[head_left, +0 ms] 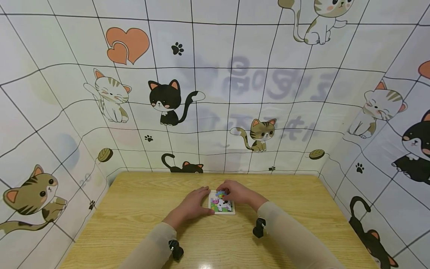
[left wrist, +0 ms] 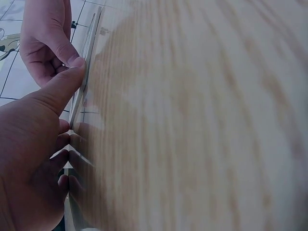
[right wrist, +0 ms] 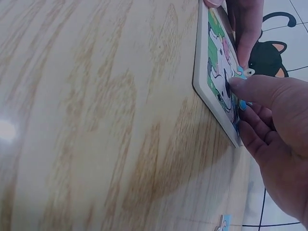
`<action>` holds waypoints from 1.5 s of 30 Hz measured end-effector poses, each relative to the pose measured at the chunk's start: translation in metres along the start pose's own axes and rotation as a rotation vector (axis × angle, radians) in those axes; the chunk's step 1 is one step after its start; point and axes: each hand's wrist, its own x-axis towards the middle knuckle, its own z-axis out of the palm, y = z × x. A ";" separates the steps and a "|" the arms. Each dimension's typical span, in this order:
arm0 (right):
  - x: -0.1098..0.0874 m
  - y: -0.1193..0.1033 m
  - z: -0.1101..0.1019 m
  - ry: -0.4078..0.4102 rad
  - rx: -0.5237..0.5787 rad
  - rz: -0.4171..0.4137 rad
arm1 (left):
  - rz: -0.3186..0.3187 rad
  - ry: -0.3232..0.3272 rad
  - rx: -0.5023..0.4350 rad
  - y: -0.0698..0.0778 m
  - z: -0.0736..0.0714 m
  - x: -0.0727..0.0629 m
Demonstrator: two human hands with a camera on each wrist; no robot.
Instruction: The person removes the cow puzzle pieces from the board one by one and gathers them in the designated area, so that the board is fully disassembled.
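A small jigsaw puzzle board [head_left: 215, 213] with a pale border and a cow picture lies on the table. My left hand [head_left: 192, 203] rests along its left side, with the thumb at the near corner and the fingers reaching toward the far corner. In the left wrist view, the left thumb [left wrist: 62, 86] lies straight against the board's edge. My right hand [head_left: 236, 192] is over the board's far right part. Its thumb and fingers pinch a blue-edged puzzle piece [right wrist: 243, 104] at the picture's surface, mostly hidden by the fingers.
Another light-blue puzzle piece [right wrist: 224, 223] lies on the table beyond the board in the right wrist view. The wooden table [head_left: 141, 201] reaches back to a wall covering [head_left: 215, 112] with cats and grid lines, which also stands on both sides.
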 end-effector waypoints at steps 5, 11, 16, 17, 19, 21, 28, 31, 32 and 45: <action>0.000 -0.003 -0.001 -0.016 0.030 0.021 | 0.002 0.002 -0.008 0.000 0.000 0.000; 0.001 -0.001 -0.002 -0.023 0.029 0.038 | 0.000 0.001 -0.010 0.000 0.000 -0.001; -0.001 -0.003 -0.002 -0.009 0.013 0.027 | -0.003 -0.001 -0.025 0.001 -0.001 -0.001; -0.002 -0.003 -0.003 -0.005 0.008 0.023 | -0.005 -0.003 -0.028 0.002 -0.002 -0.001; -0.002 -0.004 -0.002 0.007 0.006 0.021 | -0.005 -0.005 -0.028 0.002 -0.002 -0.002; -0.003 -0.003 -0.001 0.022 -0.004 0.017 | -0.004 -0.005 -0.022 0.002 -0.002 -0.002; -0.004 0.002 0.005 0.087 -0.054 -0.007 | -0.005 -0.004 -0.011 0.002 -0.002 -0.002; -0.005 0.003 0.006 0.111 -0.056 -0.011 | -0.002 -0.004 -0.008 0.002 -0.002 -0.001; -0.005 0.003 0.006 0.118 -0.050 -0.013 | -0.002 -0.005 -0.008 0.002 -0.003 -0.001; -0.023 0.004 -0.004 0.144 0.056 -0.010 | -0.006 -0.014 -0.003 0.000 -0.001 0.001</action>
